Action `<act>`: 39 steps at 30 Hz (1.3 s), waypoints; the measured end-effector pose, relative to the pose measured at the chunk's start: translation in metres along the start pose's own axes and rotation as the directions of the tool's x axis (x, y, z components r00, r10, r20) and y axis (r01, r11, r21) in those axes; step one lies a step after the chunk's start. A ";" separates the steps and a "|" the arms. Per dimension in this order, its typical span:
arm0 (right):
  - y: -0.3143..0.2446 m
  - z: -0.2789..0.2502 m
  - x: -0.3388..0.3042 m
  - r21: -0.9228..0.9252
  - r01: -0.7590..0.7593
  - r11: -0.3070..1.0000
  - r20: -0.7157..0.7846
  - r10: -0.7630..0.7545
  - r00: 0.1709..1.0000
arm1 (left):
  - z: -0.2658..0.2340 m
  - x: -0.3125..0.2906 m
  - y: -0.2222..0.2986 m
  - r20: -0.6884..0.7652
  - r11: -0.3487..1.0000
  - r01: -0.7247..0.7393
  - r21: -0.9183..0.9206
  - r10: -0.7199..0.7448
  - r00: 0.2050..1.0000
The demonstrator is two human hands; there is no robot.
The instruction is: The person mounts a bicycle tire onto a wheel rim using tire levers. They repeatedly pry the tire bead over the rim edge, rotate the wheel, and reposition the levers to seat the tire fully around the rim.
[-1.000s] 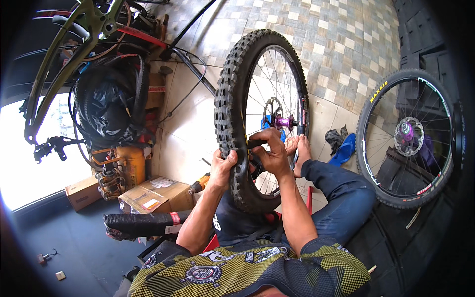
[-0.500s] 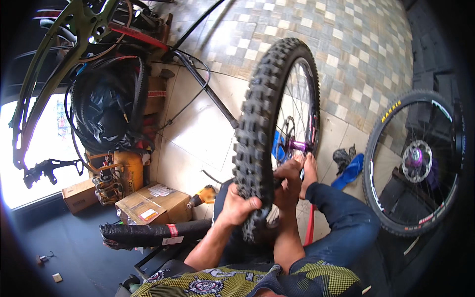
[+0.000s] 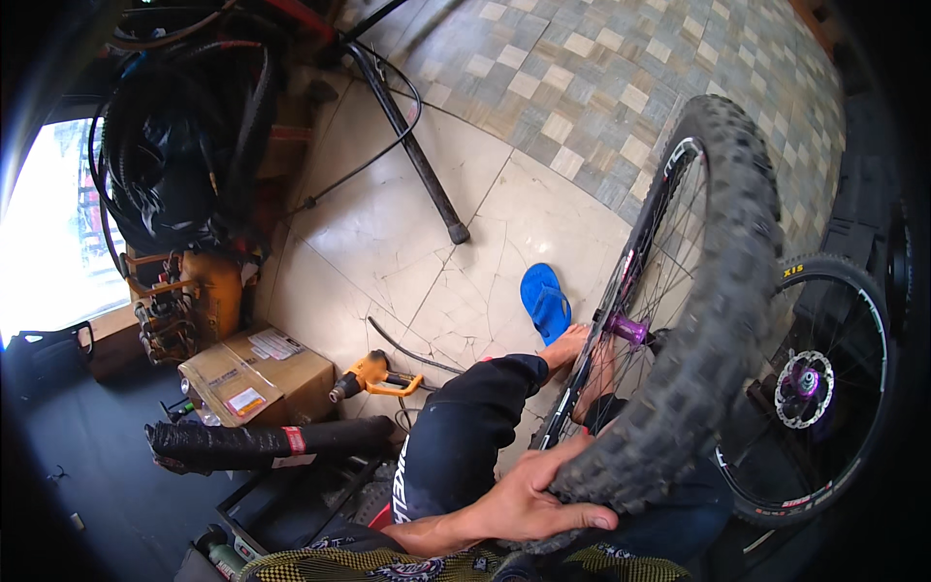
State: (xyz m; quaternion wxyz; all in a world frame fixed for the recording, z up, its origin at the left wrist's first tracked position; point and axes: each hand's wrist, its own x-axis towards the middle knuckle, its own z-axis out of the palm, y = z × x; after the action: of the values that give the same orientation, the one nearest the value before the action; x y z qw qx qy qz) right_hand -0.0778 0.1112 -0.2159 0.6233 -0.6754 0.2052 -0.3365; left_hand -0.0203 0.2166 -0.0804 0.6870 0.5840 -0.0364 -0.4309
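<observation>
A bicycle wheel with a knobby black tyre (image 3: 722,320) and a purple hub (image 3: 628,330) stands tilted in front of me, over my black-trousered leg (image 3: 465,427). My left hand (image 3: 533,500) grips the tyre at its lowest part, fingers spread over the tread. My right hand (image 3: 594,376) shows only as a patch of skin behind the spokes below the hub, and its grip is hidden. My bare foot (image 3: 565,346) rests on the tiled floor beside the rim.
A second wheel (image 3: 853,310) with a disc rotor leans at the right. On the floor lie a blue flip-flop (image 3: 543,301), an orange power drill (image 3: 373,373), a cardboard box (image 3: 257,373) and a rolled black tyre (image 3: 262,441). A black stand leg (image 3: 417,155) crosses the tiles.
The wheel has swung to the right and tilted closer. My left hand has slid down to the tyre's bottom. My right hand has dropped behind the spokes.
</observation>
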 end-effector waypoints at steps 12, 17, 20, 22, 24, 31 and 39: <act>-0.007 -0.012 0.014 -0.034 0.011 0.999 0.033 -0.010 0.999 | 0.005 0.004 -0.005 0.089 0.986 0.021 -0.168 -0.006 0.996; -0.011 -0.017 0.016 -0.040 0.000 0.999 0.047 0.002 0.999 | 0.008 0.006 -0.007 0.021 0.989 -0.080 -0.124 0.084 0.996; -0.009 -0.009 0.015 -0.036 -0.005 0.999 0.058 0.007 0.998 | 0.003 0.007 0.001 0.110 0.989 0.054 -0.139 -0.038 0.993; -0.013 -0.005 0.015 -0.034 -0.005 0.999 0.058 0.007 0.998 | 0.003 0.004 -0.002 0.057 0.992 -0.010 -0.126 0.017 0.998; -0.014 0.000 0.018 -0.013 -0.013 1.000 0.053 0.014 0.999 | 0.001 0.003 -0.001 0.016 0.996 -0.036 -0.080 0.037 0.999; -0.015 0.022 0.027 0.200 -0.080 0.976 0.080 0.065 0.995 | -0.017 -0.013 -0.009 -0.180 0.995 -0.069 -0.075 0.054 0.982; -0.024 0.031 0.048 0.401 -0.194 0.895 0.037 0.196 0.980 | -0.030 -0.031 -0.018 -0.250 0.995 -0.093 0.036 0.100 0.963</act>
State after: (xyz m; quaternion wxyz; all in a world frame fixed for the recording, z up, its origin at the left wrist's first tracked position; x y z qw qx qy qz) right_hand -0.0255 0.1030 -0.1829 0.7790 -0.5080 0.1996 -0.3087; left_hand -0.0323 0.2605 -0.0907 0.6991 0.6396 0.0174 -0.3190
